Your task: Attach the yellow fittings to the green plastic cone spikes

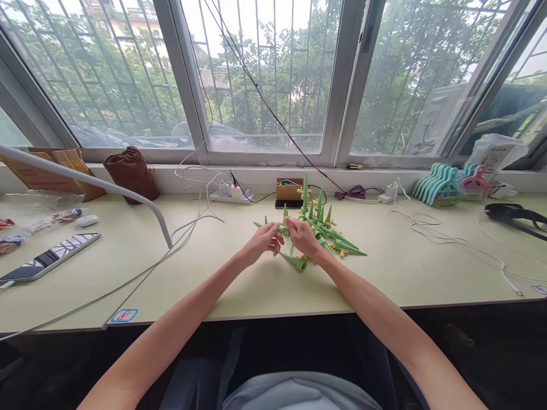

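My left hand and my right hand meet over the desk, both with fingers closed. Between their fingertips is a small part of a green plastic spike, mostly hidden by the fingers. Just below my hands a hollow green cone lies on its side, its open end facing right. Beyond my right hand several green spikes with small yellow valve-like pieces form a cluster; one tall spike stands upright, and another spike lies pointing right.
A phone lies by a small cardboard box behind the spikes. A power strip and white cables spread left. Teal hangers and black headphones sit right. Another phone and a brown pouch are left.
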`<state>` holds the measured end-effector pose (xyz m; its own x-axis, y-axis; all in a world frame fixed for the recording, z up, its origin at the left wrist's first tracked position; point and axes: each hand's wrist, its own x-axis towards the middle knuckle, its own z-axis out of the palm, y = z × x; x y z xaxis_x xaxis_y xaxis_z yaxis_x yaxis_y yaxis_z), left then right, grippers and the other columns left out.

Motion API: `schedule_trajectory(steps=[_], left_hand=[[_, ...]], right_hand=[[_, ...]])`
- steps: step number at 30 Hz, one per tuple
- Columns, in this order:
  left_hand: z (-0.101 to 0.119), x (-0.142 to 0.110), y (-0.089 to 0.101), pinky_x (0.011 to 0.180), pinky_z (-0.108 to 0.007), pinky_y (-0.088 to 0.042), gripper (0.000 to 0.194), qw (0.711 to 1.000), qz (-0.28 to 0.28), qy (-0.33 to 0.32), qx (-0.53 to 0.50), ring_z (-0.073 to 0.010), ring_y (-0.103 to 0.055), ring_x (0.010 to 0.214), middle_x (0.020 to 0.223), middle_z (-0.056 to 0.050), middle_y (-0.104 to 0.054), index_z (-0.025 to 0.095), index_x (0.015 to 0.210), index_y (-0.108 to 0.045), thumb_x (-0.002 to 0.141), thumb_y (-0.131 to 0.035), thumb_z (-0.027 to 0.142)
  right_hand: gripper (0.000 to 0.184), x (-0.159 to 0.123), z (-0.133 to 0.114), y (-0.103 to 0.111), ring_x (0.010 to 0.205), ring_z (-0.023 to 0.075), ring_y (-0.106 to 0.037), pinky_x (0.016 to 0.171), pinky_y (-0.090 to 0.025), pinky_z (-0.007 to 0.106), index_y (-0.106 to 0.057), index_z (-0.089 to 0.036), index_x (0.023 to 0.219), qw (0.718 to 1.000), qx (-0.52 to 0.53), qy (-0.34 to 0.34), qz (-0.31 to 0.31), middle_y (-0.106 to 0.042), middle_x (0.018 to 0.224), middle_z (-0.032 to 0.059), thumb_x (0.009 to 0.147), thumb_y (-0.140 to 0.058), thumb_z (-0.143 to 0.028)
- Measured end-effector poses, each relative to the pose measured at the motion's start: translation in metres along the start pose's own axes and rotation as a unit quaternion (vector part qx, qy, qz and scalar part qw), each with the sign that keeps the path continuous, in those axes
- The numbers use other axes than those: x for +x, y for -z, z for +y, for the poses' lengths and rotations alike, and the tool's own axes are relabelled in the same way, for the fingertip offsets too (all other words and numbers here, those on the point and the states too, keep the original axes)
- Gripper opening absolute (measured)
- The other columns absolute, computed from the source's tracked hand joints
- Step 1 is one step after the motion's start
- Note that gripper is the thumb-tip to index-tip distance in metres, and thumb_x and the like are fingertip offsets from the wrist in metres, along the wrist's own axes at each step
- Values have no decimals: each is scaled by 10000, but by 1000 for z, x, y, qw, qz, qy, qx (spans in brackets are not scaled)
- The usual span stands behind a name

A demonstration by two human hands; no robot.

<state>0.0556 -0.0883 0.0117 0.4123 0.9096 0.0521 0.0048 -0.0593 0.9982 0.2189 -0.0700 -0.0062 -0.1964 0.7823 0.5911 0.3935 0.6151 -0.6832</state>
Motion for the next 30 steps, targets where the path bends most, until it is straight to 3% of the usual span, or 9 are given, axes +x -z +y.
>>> schedule_trajectory(steps=[3,11,19,27,30], left_hand=[[1,-2,0,483,-243,-458,435,999,-33,-1,-25,-99,-559,506,735,-14,-605,172,925,-521,855,-587,596],[0,-1,6,505,-237,-450,430,999,-32,-28,-18,-90,-548,540,743,0,-590,167,1000,-541,838,-642,552],[-5,1,6,460,-234,-449,414,988,7,-122,98,-102,-541,507,665,35,-529,182,1064,-530,852,-627,524],[-9,-1,3,466,-207,-459,343,953,60,-204,218,-66,-558,542,1029,-56,-592,222,1137,-542,879,-594,441],[-7,-4,1,500,-200,-467,294,934,71,-232,262,-65,-566,565,1048,-53,-598,231,1148,-518,898,-566,379]], right_hand=[[514,-1,1,-1,531,114,-358,547,-287,269,-358,-205,613,1000,11,-3,-9,-398,555,-24,984,-300,-557],[489,-2,2,0,535,112,-342,541,-289,258,-375,-206,627,999,29,-1,-37,-377,550,-36,980,-321,-539],[530,-1,4,0,490,107,-333,508,-276,258,-351,-207,576,998,31,-21,-44,-373,493,-33,977,-330,-553],[593,1,5,-1,397,98,-339,432,-266,256,-336,-219,497,992,98,-67,-47,-361,415,-28,940,-386,-610],[598,1,1,0,347,94,-330,393,-261,258,-333,-227,476,980,162,-96,-60,-329,380,-37,917,-437,-616]])
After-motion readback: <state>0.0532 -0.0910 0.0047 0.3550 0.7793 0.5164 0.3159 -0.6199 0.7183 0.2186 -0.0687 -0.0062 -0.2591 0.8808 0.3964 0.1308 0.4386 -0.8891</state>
